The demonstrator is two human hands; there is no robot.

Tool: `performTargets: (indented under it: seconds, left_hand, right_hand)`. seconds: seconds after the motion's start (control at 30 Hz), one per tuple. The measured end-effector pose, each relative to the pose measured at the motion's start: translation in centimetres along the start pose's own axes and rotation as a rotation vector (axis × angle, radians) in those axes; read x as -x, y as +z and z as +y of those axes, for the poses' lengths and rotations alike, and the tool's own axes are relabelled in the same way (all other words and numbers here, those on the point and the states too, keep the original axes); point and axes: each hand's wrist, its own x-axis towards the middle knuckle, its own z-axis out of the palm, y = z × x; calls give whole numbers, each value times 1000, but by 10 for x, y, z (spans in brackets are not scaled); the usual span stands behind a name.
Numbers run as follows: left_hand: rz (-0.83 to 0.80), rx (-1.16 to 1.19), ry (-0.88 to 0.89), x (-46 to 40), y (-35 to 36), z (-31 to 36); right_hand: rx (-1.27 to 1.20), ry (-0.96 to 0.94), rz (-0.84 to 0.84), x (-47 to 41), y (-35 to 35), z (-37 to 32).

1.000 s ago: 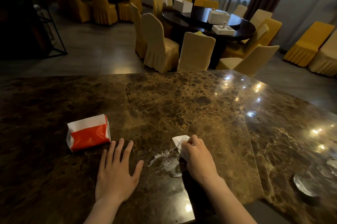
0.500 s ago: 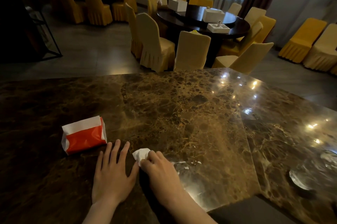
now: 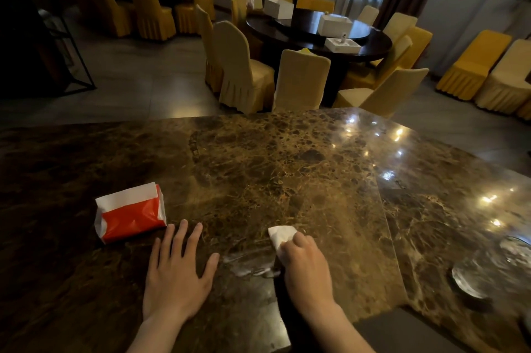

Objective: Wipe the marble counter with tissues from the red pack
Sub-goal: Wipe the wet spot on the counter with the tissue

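Note:
The red and white tissue pack [image 3: 130, 213] lies on the brown marble counter [image 3: 287, 168], left of centre. My left hand [image 3: 178, 275] rests flat on the marble just below the pack, fingers spread, holding nothing. My right hand [image 3: 307, 269] presses a crumpled white tissue [image 3: 280, 236] onto the counter; the tissue's corner sticks out past my fingertips. A wet streak [image 3: 250, 265] glistens between the two hands.
More wet patches [image 3: 471, 278] shine at the counter's right end. The near edge drops off below my right wrist. Beyond the counter stand round dark dining tables [image 3: 316, 33] ringed by yellow and cream covered chairs [image 3: 300, 84].
My right hand slid the tissue left until it almost touched my left hand, then back to the right. The left hand and the pack stayed in place.

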Motion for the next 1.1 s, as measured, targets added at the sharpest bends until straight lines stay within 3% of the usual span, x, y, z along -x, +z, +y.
performTargets:
  seconds: [0.13, 0.33, 0.6, 0.8, 0.9, 1.0, 1.1]
  left_hand:
    - [-5, -2, 0, 0, -1, 0]
    - [1, 10, 4, 2, -3, 1]
    - [7, 2, 4, 0, -2, 0]
    - [9, 17, 5, 2, -3, 1]
    - [18, 22, 6, 1, -3, 1]
    - [12, 21, 13, 1, -2, 0]
    - [15, 30, 22, 0, -2, -2]
  right_hand:
    - [-64, -140, -78, 22, 9, -12]
    - [-47, 160, 34, 5, -12, 12]
    - [-69, -196, -85, 27, 9, -37]
    - [66, 152, 16, 2, -16, 30]
    - [62, 208, 4, 0, -15, 28]
    - [-161, 192, -5, 3, -19, 21]
    - [-662, 332, 69, 10, -40, 11]
